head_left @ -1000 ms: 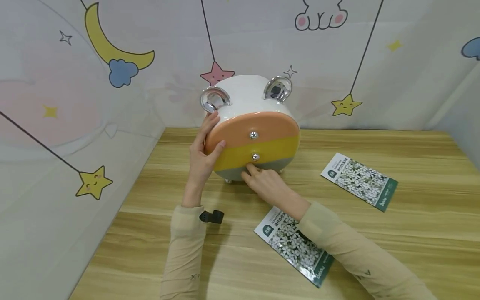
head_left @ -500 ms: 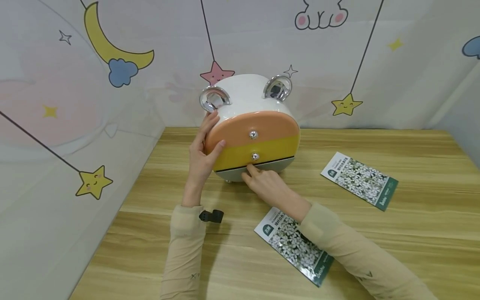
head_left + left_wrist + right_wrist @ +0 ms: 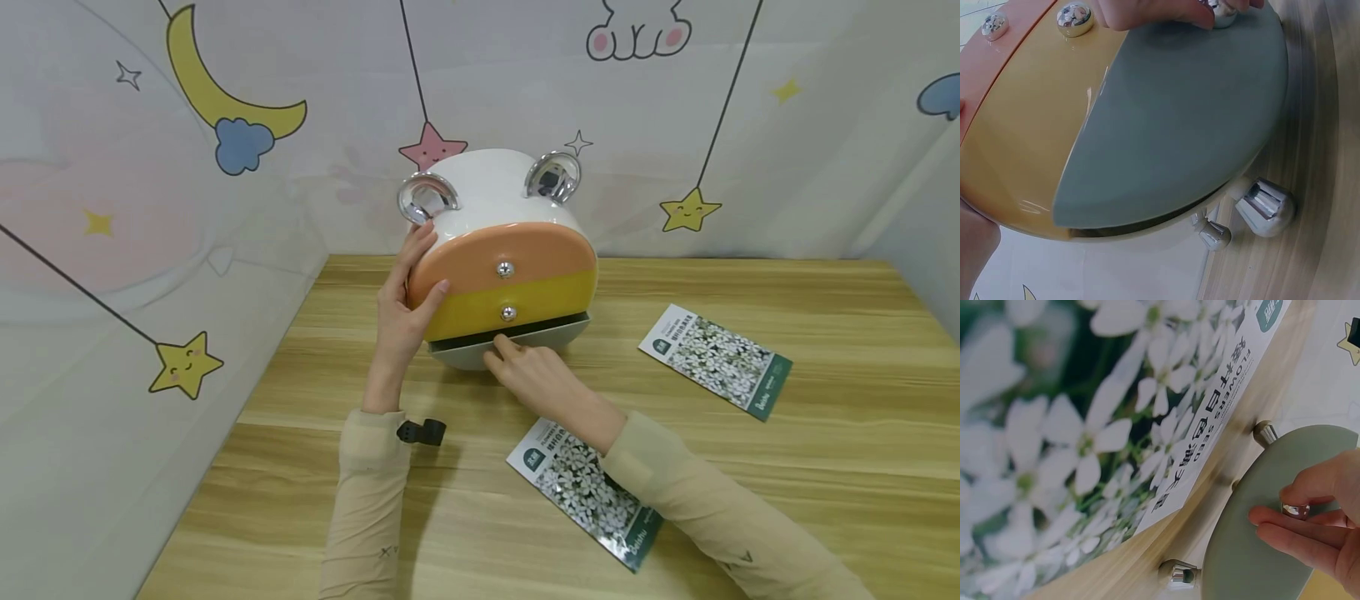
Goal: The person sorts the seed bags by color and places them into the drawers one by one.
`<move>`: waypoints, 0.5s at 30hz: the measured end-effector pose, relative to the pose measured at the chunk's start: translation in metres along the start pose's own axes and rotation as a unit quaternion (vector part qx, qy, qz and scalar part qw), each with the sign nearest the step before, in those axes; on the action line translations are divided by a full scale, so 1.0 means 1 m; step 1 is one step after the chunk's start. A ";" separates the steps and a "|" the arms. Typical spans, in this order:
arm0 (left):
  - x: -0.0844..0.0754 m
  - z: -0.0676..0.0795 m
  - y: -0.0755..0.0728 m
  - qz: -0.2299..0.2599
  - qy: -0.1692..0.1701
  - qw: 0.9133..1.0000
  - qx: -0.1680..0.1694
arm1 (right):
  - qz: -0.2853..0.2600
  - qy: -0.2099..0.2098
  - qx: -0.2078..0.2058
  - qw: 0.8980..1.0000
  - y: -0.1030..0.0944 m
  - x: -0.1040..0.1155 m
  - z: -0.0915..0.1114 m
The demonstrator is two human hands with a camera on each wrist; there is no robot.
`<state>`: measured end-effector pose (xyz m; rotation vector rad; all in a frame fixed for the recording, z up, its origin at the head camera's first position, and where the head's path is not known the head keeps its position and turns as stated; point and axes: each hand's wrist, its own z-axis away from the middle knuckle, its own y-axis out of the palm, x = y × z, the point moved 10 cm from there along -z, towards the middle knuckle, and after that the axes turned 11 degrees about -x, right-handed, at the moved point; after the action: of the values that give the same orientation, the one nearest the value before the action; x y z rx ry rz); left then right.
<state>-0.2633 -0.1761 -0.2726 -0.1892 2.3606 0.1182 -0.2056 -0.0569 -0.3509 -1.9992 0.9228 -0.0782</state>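
A rounded white storage box with silver ears stands on the table, its front striped by an orange drawer, a yellow drawer and a grey-green drawer. My left hand holds the box's left side, thumb on the front. With my right hand I pinch the silver knob of the grey-green drawer, which stands partly pulled out with a dark gap along its top. In the left wrist view, the grey-green drawer front juts past the yellow one.
A flower seed packet lies under my right forearm, and another seed packet lies to the right on the wooden table. Silver feet carry the box. Behind it hangs a cloth backdrop with stars and a moon.
The grey-green drawer has come out towards me, from closed to partly open, with my right hand on its knob. My left hand has stayed on the box's side.
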 end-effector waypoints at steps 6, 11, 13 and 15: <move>0.000 0.000 0.000 0.002 -0.001 1.000 -0.001 | -0.001 -0.004 0.001 1.000 -0.003 0.002 0.002; -0.001 0.000 0.000 0.003 -0.003 1.000 -0.002 | -0.004 -0.010 0.002 1.000 -0.006 0.005 0.005; -0.001 0.000 0.000 0.003 -0.002 1.000 -0.001 | -0.004 -0.011 0.003 1.000 -0.006 0.006 0.006; -0.002 0.001 0.000 0.004 0.002 1.000 0.000 | -0.003 -0.013 0.005 1.000 -0.007 0.007 0.007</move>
<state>-0.2616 -0.1762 -0.2720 -0.1803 2.3651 0.1222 -0.1941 -0.0540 -0.3522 -1.9891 0.8986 -0.0590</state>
